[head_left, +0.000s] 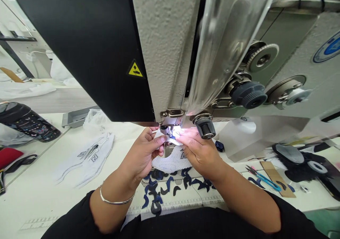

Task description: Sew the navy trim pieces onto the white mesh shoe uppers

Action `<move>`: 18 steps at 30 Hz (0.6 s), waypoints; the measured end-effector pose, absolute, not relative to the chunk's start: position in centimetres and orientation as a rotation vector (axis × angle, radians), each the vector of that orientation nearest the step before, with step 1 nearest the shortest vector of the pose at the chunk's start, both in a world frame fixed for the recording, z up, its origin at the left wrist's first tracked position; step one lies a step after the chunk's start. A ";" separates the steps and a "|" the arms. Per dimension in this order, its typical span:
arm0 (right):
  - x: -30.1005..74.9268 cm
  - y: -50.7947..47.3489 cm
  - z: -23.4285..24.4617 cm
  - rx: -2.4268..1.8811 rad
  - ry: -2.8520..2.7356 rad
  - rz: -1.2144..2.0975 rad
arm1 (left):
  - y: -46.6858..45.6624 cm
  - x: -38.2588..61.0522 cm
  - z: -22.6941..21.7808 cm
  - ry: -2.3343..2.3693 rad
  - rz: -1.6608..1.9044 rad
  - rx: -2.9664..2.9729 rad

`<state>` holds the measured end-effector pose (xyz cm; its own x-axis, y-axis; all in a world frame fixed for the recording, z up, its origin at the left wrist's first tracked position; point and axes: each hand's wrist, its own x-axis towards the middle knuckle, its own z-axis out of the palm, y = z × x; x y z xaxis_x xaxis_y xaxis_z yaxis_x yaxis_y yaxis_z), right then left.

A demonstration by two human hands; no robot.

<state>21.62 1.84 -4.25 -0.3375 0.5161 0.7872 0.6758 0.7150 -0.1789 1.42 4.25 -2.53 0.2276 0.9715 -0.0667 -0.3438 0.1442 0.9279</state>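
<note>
Under the lit needle area of a sewing machine (170,55) lies a white mesh fabric piece (170,160) with a dark N on it. My left hand (147,148) pinches its edge left of the presser foot (167,130), thumb and fingers together. On the right side, my right hand (199,147) presses its fingers onto the same fabric close to the needle. A small dark blue piece (173,137) shows at the edge between the hands, partly hidden by fingers and glare.
Several dark curved scraps (162,187) lie before the fabric, above a ruler strip (183,207). At left are white N-marked pieces (92,155), a grey tray (77,118) and a black tumbler (29,122). Blue-handled snips (264,178) and cardboard (278,180) lie at right.
</note>
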 end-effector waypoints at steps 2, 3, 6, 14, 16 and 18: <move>21.5 1.6 -4.2 -0.950 -2.022 -0.255 | 4.3 1.2 -2.8 0.828 1.135 0.962; 21.4 1.5 -4.2 -0.967 -2.023 -0.271 | 4.4 1.1 -2.9 0.829 1.136 0.966; 21.1 1.2 -4.4 -0.985 -2.007 -0.332 | 4.4 0.9 -3.1 0.854 1.143 0.991; 20.5 0.5 -4.3 -1.025 -2.018 -0.385 | 4.5 0.3 -3.6 0.995 1.200 1.227; 20.4 0.3 -4.2 -1.044 -2.032 -0.393 | 4.2 0.0 -3.7 1.221 1.285 1.461; 20.1 0.1 -4.1 -1.071 -2.042 -0.403 | 3.4 0.0 -3.8 1.503 1.484 1.823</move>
